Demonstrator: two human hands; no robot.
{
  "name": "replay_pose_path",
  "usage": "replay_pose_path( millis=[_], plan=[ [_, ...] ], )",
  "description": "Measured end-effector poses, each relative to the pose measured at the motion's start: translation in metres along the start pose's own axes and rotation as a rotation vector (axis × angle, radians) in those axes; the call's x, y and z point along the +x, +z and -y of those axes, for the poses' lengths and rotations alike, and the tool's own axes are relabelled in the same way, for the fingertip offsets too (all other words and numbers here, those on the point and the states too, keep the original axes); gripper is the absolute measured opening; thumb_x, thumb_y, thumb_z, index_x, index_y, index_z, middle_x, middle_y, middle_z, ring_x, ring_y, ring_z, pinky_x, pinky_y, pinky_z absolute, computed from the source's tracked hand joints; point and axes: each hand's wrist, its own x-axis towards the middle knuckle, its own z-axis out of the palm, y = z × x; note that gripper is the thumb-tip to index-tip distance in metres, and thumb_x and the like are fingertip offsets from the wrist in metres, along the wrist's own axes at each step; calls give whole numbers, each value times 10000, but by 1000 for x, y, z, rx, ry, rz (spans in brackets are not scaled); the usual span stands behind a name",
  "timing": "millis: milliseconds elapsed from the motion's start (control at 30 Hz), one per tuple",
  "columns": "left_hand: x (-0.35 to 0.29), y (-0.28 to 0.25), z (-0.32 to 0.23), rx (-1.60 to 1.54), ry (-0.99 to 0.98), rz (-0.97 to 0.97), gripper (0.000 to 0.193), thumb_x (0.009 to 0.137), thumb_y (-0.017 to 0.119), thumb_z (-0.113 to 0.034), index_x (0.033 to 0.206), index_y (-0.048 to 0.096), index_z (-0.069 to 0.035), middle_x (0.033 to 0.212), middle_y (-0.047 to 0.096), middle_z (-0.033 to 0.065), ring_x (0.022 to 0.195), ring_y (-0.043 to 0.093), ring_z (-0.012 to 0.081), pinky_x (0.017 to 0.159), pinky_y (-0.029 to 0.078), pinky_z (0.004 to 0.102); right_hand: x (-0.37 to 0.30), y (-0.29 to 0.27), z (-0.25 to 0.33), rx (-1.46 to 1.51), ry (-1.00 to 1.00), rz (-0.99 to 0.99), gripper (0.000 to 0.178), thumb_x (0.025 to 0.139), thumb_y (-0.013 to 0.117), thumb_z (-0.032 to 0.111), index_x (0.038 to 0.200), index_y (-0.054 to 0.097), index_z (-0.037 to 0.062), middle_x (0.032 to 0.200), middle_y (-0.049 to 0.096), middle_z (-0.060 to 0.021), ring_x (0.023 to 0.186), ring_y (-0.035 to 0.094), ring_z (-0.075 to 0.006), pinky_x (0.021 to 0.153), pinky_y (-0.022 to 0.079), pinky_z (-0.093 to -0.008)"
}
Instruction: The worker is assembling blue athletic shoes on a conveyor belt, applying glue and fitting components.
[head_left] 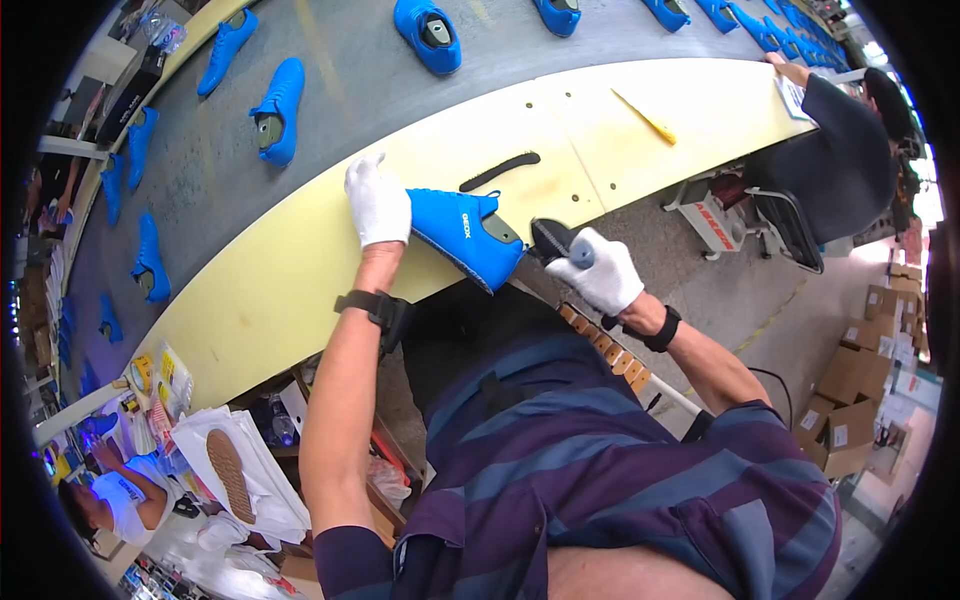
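Note:
My left hand, in a white glove, is closed around the toe end of a blue shoe. The shoe lies on its side at the table's near edge, its heel toward my right hand and a dark green piece showing in its opening. My right hand, gloved too, grips a tool with a flat, rounded black head and a grey-blue end; its exact kind is unclear. The black head is close to the shoe's heel; whether they touch I cannot tell. Just beyond the shoe rests a curved black strip.
On the pale yellow table lies a slim yellow tool. Beyond it, a grey conveyor carries several blue shoes. Another person sits at the right. A brown sole lies on white sheets at lower left.

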Motion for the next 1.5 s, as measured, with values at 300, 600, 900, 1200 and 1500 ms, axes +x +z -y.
replay_pose_path(
  millis=[300,600,900,1200,1500],
  plan=[
    [22,-47,2,-268,-939,601,642,943,742,-459,1275,632,79,1130,728,225,845,757,335,561,597,469,-6,-55,-15,5,102,-111,412,866,868,322,949,642,-12,748,688,-207,652,719,-276,636,564,-383],
    [-71,-76,24,-1366,-690,133,397,1107,557,-175,1455,481,0,1441,588,144,1349,557,290,1208,388,514,-3,-53,4,176,132,-51,363,886,848,275,976,648,-14,743,680,-174,656,697,-215,635,553,-375],
    [-118,-135,50,-582,-627,209,422,982,743,-186,1311,574,18,1207,686,130,1078,662,223,1006,514,376,0,-47,8,75,8,-30,370,879,866,281,982,649,0,773,686,-202,670,704,-302,645,553,-395],
    [-132,-106,21,-54,-372,291,410,839,863,-134,1154,636,-3,1115,686,186,1035,681,302,959,529,392,12,-26,19,91,8,83,417,892,846,376,952,647,15,762,691,-195,683,702,-345,650,547,-418],
    [-64,-106,-45,375,292,552,624,733,933,-218,1227,606,-22,1167,659,222,1130,634,405,981,514,492,21,-49,-1,164,115,35,404,908,838,371,924,689,-5,743,679,-125,632,664,-157,615,538,-352]
  ],
)
